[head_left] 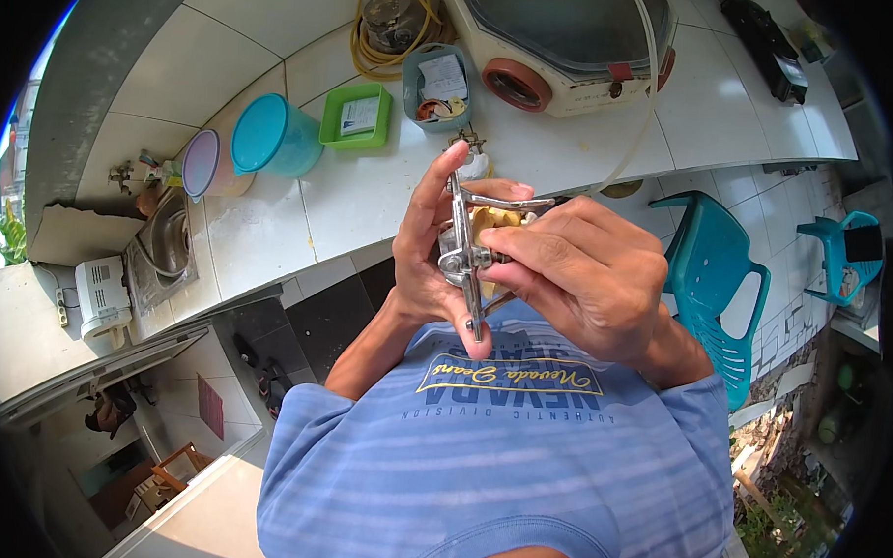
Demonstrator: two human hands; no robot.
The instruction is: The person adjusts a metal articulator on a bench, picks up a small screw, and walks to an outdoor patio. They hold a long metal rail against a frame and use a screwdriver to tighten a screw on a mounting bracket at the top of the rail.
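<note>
My left hand (420,247) holds a metal hinged frame device (459,262), apparently a dental articulator, upright with fingers and thumb around it. Inside the frame sits a yellow plaster-like piece (500,218), partly hidden by metal and fingers. My right hand (599,276) is closed on a metal knob (491,257) at the middle of the frame, thumb and fingertips pressed to it. A white piece (475,166) on a metal fitting shows just beyond the frame, at the edge of the tiled counter (351,199).
Behind stand lidded tubs (260,135), a green tray (334,118), a grey bin (434,62), a coiled yellow hose (376,50) and a white cabinet machine (573,47). A sink (161,240) is left. Teal chairs (708,249) stand right.
</note>
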